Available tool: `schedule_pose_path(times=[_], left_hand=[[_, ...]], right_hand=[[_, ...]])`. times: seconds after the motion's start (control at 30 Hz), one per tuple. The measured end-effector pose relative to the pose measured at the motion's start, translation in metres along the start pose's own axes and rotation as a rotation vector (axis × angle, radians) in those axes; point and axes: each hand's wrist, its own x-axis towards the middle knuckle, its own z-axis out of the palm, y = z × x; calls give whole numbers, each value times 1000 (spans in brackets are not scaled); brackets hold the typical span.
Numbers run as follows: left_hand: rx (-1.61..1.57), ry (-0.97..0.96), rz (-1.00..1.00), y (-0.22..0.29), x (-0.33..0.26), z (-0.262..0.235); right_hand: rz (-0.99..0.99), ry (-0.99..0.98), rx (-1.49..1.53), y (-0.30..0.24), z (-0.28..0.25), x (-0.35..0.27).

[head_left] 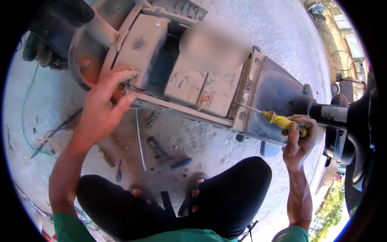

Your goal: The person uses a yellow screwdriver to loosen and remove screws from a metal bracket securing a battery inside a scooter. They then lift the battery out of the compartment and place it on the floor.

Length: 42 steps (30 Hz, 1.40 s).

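My right hand [298, 139] is closed around the yellow handle of a screwdriver [278, 119]. Its thin shaft points left, and the tip meets the edge beside a dusty battery [221, 90] set in the opened body of a scooter-like vehicle [278, 101]. A reddish terminal [206, 98] shows on the battery's near corner. On the left, my left hand [107, 99] rests over the near rim of the frame [169, 105], thumb and index finger apart. The index fingertip touches the dusty grey cover [141, 38]. A blurred patch hides the battery's far part.
Below the vehicle, a long metal bar [140, 139], a yellow-handled screwdriver [105, 157], a blue-handled screwdriver [181, 163] and small screws lie on the dusty concrete floor. Cables [44, 139] lie at the left. A dark wheel assembly [358, 121] stands at the right.
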Motion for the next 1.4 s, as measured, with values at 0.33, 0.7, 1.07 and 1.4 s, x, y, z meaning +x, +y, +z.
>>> schedule_pose_path(times=[0.33, 0.7, 1.07, 1.4], left_hand=[[137, 41, -71, 38, 10, 3], [252, 80, 167, 85, 70, 99], [160, 102, 214, 60, 66, 112], [212, 179, 214, 61, 64, 114]], right_hand=[[-112, 14, -54, 12, -10, 4], [-106, 16, -128, 14, -12, 3], [-373, -116, -377, -50, 4, 35], [-441, -369, -520, -83, 29, 70]])
